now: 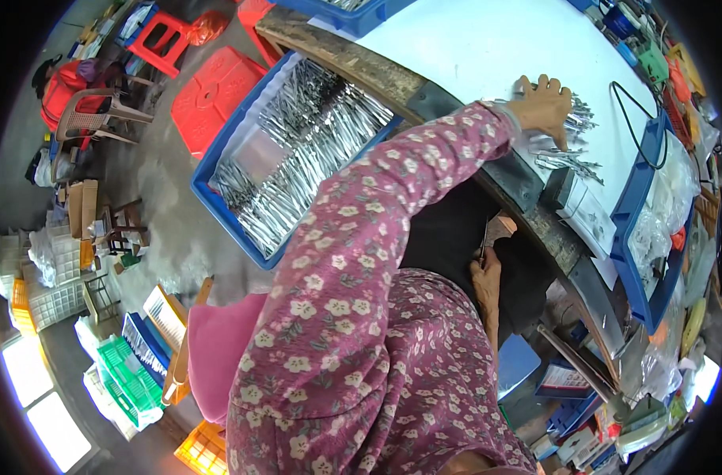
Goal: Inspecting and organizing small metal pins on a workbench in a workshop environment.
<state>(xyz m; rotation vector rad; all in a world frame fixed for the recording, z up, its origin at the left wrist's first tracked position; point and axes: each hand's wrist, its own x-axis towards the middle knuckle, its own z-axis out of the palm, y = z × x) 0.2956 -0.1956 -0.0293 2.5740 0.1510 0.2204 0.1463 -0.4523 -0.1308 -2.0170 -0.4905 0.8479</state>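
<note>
My left hand (545,109) is stretched over the white tabletop (476,51), palm down with its fingers apart. Under and beside it lie loose slim silvery metal pieces (568,161), some partly hidden by the palm. Down by my lap, below the table edge, my right hand (486,281) is closed round a slim metal piece (485,237) that points upward; its exact kind is too small to make out. A blue crate (258,257) left of the table holds many similar silvery pieces (298,170) in rows, along with clear plastic sheeting.
A dark block with a stack of white cards (587,218) sits near the table's edge. Beyond it is a blue tray (654,305) with clear plastic bags. Red stools (210,99) stand on the floor behind the crate. A black cable loop (626,95) lies at the right.
</note>
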